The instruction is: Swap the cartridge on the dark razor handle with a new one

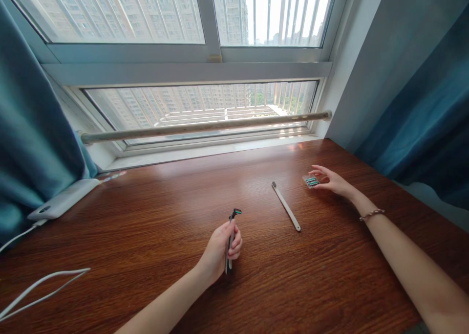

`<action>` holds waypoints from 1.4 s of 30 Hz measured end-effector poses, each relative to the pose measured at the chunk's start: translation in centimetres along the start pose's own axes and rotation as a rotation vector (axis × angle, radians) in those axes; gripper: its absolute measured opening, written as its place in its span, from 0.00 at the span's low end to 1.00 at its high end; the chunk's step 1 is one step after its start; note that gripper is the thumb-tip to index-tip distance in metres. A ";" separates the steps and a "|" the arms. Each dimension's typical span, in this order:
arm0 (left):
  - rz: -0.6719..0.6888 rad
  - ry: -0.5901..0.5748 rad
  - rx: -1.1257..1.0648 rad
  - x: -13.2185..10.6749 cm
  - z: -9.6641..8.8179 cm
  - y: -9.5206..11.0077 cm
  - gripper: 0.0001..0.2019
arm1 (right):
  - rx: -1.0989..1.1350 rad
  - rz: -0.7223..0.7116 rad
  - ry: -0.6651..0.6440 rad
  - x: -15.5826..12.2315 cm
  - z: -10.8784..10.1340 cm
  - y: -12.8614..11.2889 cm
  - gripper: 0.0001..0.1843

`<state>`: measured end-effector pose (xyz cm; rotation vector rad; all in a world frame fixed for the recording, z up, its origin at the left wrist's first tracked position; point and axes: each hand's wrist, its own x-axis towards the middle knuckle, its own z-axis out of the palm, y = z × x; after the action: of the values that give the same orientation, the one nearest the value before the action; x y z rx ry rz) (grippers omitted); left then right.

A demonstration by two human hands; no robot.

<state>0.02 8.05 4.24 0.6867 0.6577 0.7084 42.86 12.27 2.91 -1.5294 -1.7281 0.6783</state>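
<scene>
My left hand is closed around the handle of a razor, whose dark head with a green strip points up and to the right. On the right, my right hand has its fingers spread beside a small clear case of razor cartridges with green and dark stripes. The thumb and fingertips come up to the near edge of the case; whether they touch it I cannot tell. Between the two hands a white toothbrush lies slanted on the wooden table, its dark bristles at the far end.
At the left edge lie a white power strip and a looped white cable. Blue curtains hang on both sides. Behind the table runs a metal rail in front of a window with bars outside.
</scene>
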 end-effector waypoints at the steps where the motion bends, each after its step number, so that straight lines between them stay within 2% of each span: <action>1: 0.013 0.014 0.011 0.0 0.0 0.1 0.14 | 0.008 0.023 0.021 -0.5 -0.9 0.8 0.42; 5: 0.034 0.051 0.042 -0.1 0.0 0.4 0.14 | 0.048 0.099 0.091 -2.9 -3.6 3.7 0.44; 8: 0.016 0.047 0.054 0.0 -0.1 0.4 0.15 | 0.078 0.141 0.117 -4.2 -4.5 5.3 0.45; 11: -0.011 0.054 0.058 0.1 -0.3 0.4 0.15 | 0.100 0.160 0.122 -4.6 -4.9 5.9 0.44; 18: -0.015 0.073 0.049 0.3 -0.8 0.4 0.14 | 0.065 0.147 0.040 -4.5 -4.8 4.7 0.39; 24: -0.027 0.060 0.043 0.3 -0.8 0.5 0.14 | 0.043 0.130 -0.025 -4.7 -4.8 4.8 0.41; 26: -0.020 0.063 0.050 0.2 -0.6 0.6 0.14 | -0.031 0.143 0.025 -4.6 -4.9 4.4 0.45; 28: -0.009 0.069 0.054 0.2 -0.4 0.7 0.14 | -0.126 0.141 0.141 -4.3 -4.6 2.9 0.50; 30: -0.004 0.080 0.060 0.2 -0.2 0.8 0.14 | -0.170 0.099 0.271 -3.9 -3.2 0.0 0.50; 32: -0.001 0.081 0.078 0.2 0.0 0.8 0.15 | -0.131 0.038 0.352 -3.7 -0.4 -3.7 0.39; 34: 0.007 0.078 0.104 0.3 0.0 0.7 0.16 | -0.135 0.009 0.311 -4.1 3.5 -7.3 0.24; 36: 0.019 0.079 0.125 0.4 -0.1 0.7 0.16 | -0.225 -0.014 0.217 -4.9 7.7 -10.0 0.22; 39: 0.044 0.078 0.145 0.5 -0.2 0.7 0.17 | -0.409 -0.030 0.154 -6.3 12.4 -11.6 0.25; 42: 0.088 0.077 0.184 0.3 -0.1 0.8 0.17 | -0.523 -0.016 0.132 -6.9 14.1 -11.2 0.20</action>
<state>-0.13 8.74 4.71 0.8649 0.7732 0.7650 25.11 4.71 1.99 -1.8519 -1.9040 0.1068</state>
